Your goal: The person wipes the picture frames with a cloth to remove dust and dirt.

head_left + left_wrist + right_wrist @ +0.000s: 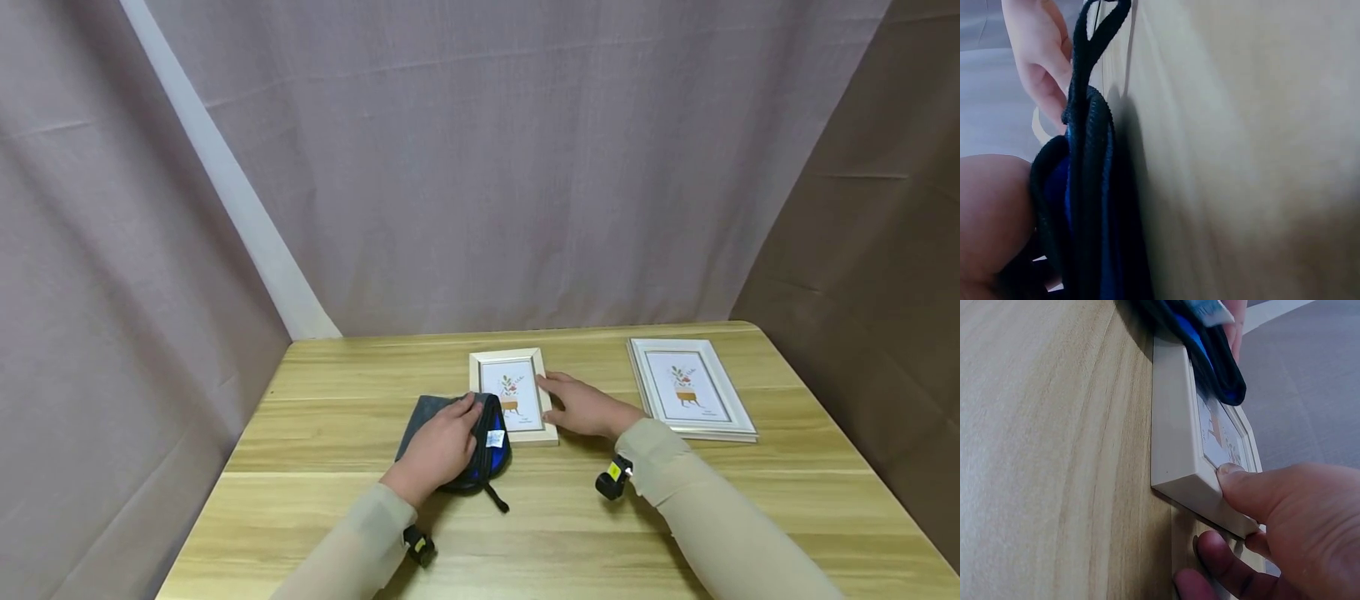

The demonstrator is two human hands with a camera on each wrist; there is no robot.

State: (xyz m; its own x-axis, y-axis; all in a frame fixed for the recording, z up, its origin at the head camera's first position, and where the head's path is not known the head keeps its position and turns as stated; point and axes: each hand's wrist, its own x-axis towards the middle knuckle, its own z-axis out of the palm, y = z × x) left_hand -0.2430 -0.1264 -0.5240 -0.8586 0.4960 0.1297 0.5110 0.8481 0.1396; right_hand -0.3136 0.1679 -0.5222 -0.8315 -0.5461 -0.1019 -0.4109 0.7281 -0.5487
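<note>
On the wooden tabletop [675, 500], the left hand [438, 450] lies palm-down on a black and blue pouch [487, 454], its fingers [468, 408] curved over the top of it and gripping it; the left wrist view shows the pouch's black edge and cord loop pressed against the wood, with that hand's palm against the fabric. The pouch sits on a grey cloth [423, 417] that shows at its 10 o'clock side, and its 2 o'clock corner overlaps the near left corner of a small cream picture frame [513, 396]. That frame lies flat near the middle of the tabletop, at 1 o'clock from the pouch. The right hand [588, 408] rests at the frame's 3 o'clock edge; in the right wrist view its thumb [1241, 481] presses on the frame's near corner while the other fingers [1222, 559] touch the side from the tabletop, so the hand pinches the frame's edge. A second, larger white frame [690, 387] lies flat at 3 o'clock, well apart from the hands. Grey curtains [480, 167] hang behind the tabletop.
</note>
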